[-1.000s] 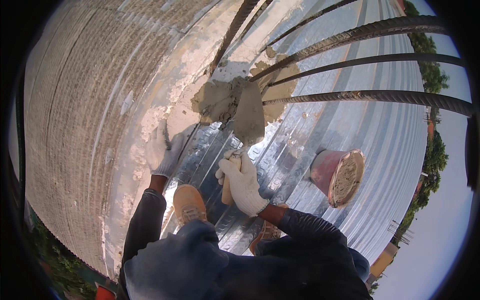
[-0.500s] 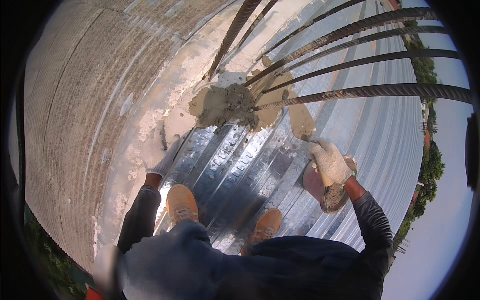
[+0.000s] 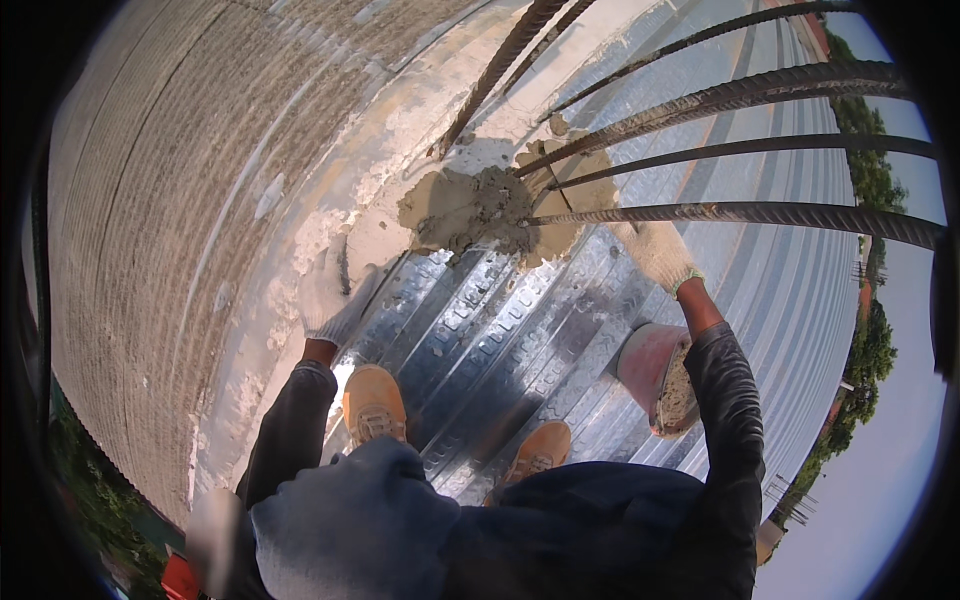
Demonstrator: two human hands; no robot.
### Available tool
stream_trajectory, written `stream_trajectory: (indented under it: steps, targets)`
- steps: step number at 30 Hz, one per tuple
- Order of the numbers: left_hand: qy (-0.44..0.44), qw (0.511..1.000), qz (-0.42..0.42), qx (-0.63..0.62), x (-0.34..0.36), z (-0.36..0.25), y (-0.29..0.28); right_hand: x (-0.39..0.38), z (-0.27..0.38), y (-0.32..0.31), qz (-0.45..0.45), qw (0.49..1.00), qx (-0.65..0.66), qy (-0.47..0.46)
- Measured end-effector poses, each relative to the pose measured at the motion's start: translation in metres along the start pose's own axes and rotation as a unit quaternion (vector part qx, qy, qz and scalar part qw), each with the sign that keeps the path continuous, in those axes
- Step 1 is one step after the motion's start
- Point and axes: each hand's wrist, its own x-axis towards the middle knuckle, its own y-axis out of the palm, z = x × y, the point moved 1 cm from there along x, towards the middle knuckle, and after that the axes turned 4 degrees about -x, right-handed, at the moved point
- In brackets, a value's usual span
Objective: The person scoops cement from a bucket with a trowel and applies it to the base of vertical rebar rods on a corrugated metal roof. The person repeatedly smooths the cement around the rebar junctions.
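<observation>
My left hand (image 3: 333, 295), in a white knit glove, rests with fingers apart on the pale concrete edge (image 3: 365, 238). A thin dark strip shows between its fingers; its kind is unclear. My gloved right hand (image 3: 655, 253) is closed on a trowel (image 3: 588, 180), whose handle is hidden in the hand. The mortar-coated blade lies over the patch of wet mortar (image 3: 465, 212), by the feet of the steel rebars (image 3: 740, 212). Beside my right forearm stands a reddish bucket (image 3: 640, 365) with grey mortar (image 3: 677, 392) inside.
Ribbed metal decking (image 3: 500, 350) lies underfoot, with my tan shoes (image 3: 374, 402) on it. Several rebars slant up and to the right across the upper view. A rough concrete surface (image 3: 170, 200) fills the left. Trees (image 3: 868, 350) show beyond the decking's right edge.
My right hand has moved from over the bucket up and forward to the mortar patch, carrying the trowel. My left hand stays on the concrete edge. The view has shifted slightly.
</observation>
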Motion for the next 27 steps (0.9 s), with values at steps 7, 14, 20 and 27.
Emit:
stream_trajectory:
  steps: [7,14,20,27]
  targets:
    - [-0.012,1.0,0.025,-0.005,0.001,0.0,0.001,-0.001,-0.025,0.051,-0.024,0.997,-0.048,0.052]
    - [-0.016,0.999,0.034,-0.017,0.002,-0.013,-0.005,-0.02,-0.029,0.062,-0.033,0.993,-0.073,0.091]
    - [-0.022,0.999,0.036,-0.008,0.001,-0.005,-0.004,-0.024,-0.028,0.067,-0.032,0.992,-0.069,0.104]
    - [-0.019,0.999,0.045,-0.023,-0.001,-0.006,-0.007,-0.049,-0.037,0.072,-0.058,0.987,0.027,0.145]
